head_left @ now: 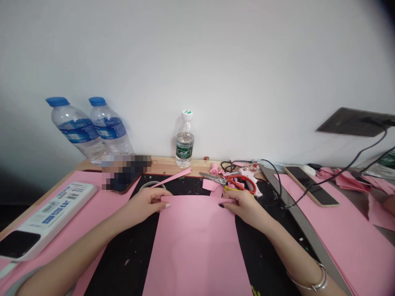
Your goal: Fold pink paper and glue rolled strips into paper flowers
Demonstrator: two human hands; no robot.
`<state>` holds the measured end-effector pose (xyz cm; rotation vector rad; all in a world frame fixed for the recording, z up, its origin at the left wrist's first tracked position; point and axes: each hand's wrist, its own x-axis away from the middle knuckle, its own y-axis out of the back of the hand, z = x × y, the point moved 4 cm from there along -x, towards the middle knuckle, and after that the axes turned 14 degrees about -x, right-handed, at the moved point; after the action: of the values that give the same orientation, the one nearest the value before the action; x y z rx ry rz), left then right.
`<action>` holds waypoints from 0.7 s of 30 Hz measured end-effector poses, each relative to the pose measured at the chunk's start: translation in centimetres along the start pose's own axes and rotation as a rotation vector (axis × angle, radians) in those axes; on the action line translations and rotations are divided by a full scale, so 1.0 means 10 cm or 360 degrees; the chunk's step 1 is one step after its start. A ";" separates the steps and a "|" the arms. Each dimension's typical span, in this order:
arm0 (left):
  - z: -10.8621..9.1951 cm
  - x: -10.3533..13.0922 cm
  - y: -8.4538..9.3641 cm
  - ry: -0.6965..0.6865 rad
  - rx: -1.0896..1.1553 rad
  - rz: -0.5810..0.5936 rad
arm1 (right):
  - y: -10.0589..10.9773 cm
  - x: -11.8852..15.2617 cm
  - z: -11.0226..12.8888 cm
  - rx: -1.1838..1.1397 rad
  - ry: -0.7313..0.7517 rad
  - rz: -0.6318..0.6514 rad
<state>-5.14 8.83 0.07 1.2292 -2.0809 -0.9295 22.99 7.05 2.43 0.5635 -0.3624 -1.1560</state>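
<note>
A long sheet of pink paper [197, 242] stretches toward me over the black mat [126, 255]. My left hand [152, 202] pinches its far left corner between thumb and fingers. At the far right corner, my right hand [242, 204] grips the same sheet, where a narrow edge looks folded or raised. Just beyond my right hand lie scissors with red handles [247, 181], a white glue gun [251, 176] and crumpled pink scraps [216, 168]. A thin pink strip [173, 177] points away from behind my left hand.
Two large water bottles [78, 131] lean at the back left; a smaller bottle [184, 144] stands by the wall. On the left, a white box-shaped device [52, 218] rests on pink paper. A phone [311, 187], more pink sheets [348, 234] and black cables [348, 168] occupy the right.
</note>
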 end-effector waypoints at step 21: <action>-0.38 -0.14 -0.15 -0.0572 -0.0784 -0.0251 | -0.17 -0.13 0.11 0.0242 0.0517 -0.0024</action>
<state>-0.97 8.53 1.07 1.0223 -1.8507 -1.7205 20.68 7.52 2.31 0.8752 -0.1668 -1.0354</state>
